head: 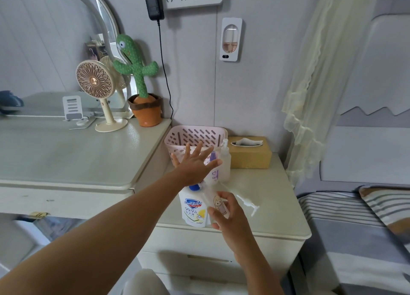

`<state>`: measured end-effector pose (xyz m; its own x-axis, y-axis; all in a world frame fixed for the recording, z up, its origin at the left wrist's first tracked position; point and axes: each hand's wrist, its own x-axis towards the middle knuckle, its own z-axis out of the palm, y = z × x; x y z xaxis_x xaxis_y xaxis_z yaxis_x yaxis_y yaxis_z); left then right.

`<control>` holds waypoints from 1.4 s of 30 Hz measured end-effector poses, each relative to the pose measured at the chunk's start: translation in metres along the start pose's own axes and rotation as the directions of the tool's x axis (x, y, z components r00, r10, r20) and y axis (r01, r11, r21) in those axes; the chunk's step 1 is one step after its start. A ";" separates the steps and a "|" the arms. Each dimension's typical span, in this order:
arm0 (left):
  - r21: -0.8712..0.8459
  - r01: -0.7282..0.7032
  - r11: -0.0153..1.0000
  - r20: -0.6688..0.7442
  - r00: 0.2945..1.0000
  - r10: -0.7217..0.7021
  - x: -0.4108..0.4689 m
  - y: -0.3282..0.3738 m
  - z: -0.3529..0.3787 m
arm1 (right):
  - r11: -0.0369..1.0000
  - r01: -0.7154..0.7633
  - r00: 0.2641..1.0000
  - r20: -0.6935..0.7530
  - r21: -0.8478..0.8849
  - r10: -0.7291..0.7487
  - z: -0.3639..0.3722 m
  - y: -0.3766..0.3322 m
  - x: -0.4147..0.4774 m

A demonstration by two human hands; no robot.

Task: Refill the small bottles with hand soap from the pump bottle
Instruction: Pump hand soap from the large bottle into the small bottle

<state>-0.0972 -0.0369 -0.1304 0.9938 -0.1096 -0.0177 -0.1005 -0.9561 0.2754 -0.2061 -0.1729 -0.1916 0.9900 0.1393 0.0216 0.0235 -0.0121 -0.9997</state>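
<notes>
My left hand is spread wide with the fingers straight. The palm sits over the blue head of the pump bottle, which stands under my wrist. My right hand pinches the small bottle between thumb and fingertips. It leans with its top toward the pump, just below my left palm.

My palm hides the nozzle and the small bottle's mouth, so I cannot tell whether they line up. If they don't, a push will probably send soap down the outside of the bottle and over my right fingers. A wet pinch on a smooth, tilted bottle could slip.

Pressing off-centre with a flat palm might also tip the pump bottle toward my right hand.

Beyond my left fingertips stand a purple bottle and a clear bottle, close enough to knock over if I sweep forward. Just past my right fingers lies a white streak on the cabinet top. It may be glare or spilt soap.
</notes>
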 end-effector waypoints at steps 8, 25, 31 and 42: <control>0.013 -0.011 1.000 -0.058 0.998 0.012 0.002 0.000 -0.001 | 0.999 0.010 1.000 0.013 0.038 -0.011 -0.001 -0.003 0.002; 0.049 0.021 0.999 -0.055 0.998 -0.019 -0.002 0.003 -0.005 | 0.999 0.004 1.000 0.019 0.045 -0.005 -0.002 -0.003 0.001; 0.010 0.029 1.000 -0.024 0.999 -0.029 -0.002 -0.001 0.000 | 1.000 -0.011 1.000 -0.001 0.013 0.011 0.002 0.002 0.002; 0.021 -0.026 0.999 -0.049 0.998 0.027 -0.009 0.008 -0.010 | 0.999 0.022 1.000 0.012 0.025 -0.022 -0.001 -0.002 0.001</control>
<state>-0.1061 -0.0406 -0.1183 0.9918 -0.1223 0.0369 -0.1276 -0.9584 0.2552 -0.2050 -0.1739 -0.1894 0.9876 0.1511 0.0433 0.0413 0.0161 -0.9990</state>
